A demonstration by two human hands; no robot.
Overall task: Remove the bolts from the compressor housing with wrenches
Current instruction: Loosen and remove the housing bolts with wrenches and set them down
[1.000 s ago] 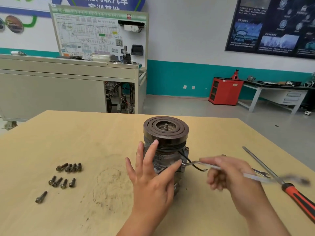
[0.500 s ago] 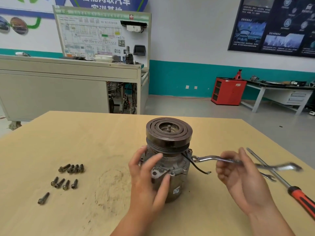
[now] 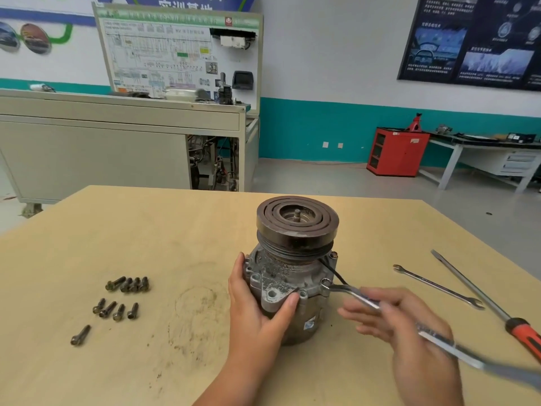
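A grey compressor point(image 3: 288, 276) stands upright on the wooden table point(image 3: 175, 230), its dark pulley point(image 3: 297, 222) on top. My left hand point(image 3: 257, 312) grips the housing from the front left, thumb across its flange. My right hand point(image 3: 404, 326) holds a long silver wrench point(image 3: 357, 295). The wrench's ring end sits at a bolt point(image 3: 325, 284) on the housing's right flange. Its handle runs down to the right, blurred. Another bolt head point(image 3: 333, 255) shows higher on the right flange.
Several removed bolts point(image 3: 126, 297) lie in rows on the table's left, one apart point(image 3: 80, 335). A second wrench point(image 3: 436, 287) and a red-handled screwdriver point(image 3: 486, 303) lie at the right. A workbench, a red cabinet and a training board stand behind.
My left hand has closed round the housing after hovering open. The wrench handle swung toward me and down to the right, and its ring end now sits at the lower right flange bolt.
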